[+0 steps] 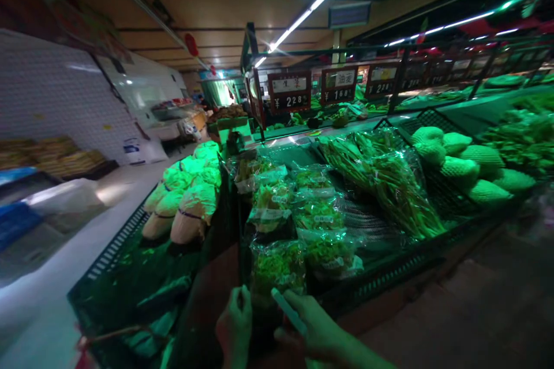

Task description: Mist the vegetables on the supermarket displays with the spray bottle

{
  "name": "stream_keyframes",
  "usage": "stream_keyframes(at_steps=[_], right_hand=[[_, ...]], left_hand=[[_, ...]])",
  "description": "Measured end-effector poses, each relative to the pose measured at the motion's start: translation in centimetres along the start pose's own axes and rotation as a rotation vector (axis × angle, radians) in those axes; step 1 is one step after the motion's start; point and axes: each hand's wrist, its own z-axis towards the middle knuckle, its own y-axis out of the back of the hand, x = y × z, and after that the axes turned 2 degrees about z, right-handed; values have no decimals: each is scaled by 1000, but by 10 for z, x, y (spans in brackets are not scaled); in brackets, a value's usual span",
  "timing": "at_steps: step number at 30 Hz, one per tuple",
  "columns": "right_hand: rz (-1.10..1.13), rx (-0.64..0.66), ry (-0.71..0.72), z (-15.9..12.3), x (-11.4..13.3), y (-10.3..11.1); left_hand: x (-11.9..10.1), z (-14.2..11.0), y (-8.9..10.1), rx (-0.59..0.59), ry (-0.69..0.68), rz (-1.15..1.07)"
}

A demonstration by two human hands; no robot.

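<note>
My left hand (pixel 235 326) is low in the view, its fingers pinched on the near edge of a clear bag of leafy greens (pixel 277 265) at the front of a black display shelf (pixel 389 279). My right hand (pixel 314 328) is beside it, closed round a thin pale stick-like object (pixel 288 311) that I cannot name, its tip near the same bag. More bagged greens (pixel 318 213) lie in rows behind it.
Wrapped cabbages (pixel 190 196) fill the rack to the left. Long bundled greens (pixel 389 184) and net-wrapped round produce (pixel 463 164) lie to the right. Price signs (pixel 289 92) hang behind. An aisle floor (pixel 64 242) runs along the left, with crates by the wall.
</note>
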Motion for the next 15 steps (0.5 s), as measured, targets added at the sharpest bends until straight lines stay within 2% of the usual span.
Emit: stream_keyframes(at_steps=[2,5,8,11,13,15], right_hand=[[29,-100,-46,-5,-14,10],[-2,-335,-114,-25,-41,43],[-40,-595,-232,-53,-60,85],[-25,-801,-387,-71,-65,115],[19,-829,-438,-68,-59,119],[45,-755,-405,-51,-48,110]], left_hand=[[7,6,-5,37,-30,-44],[14,12,-14,37,-88,-51],[19,13,-21,-10,-157,-21],[21,10,-26,-101,-257,-21],[21,8,-28,-186,-321,-11],[20,5,-29,-270,-376,10]])
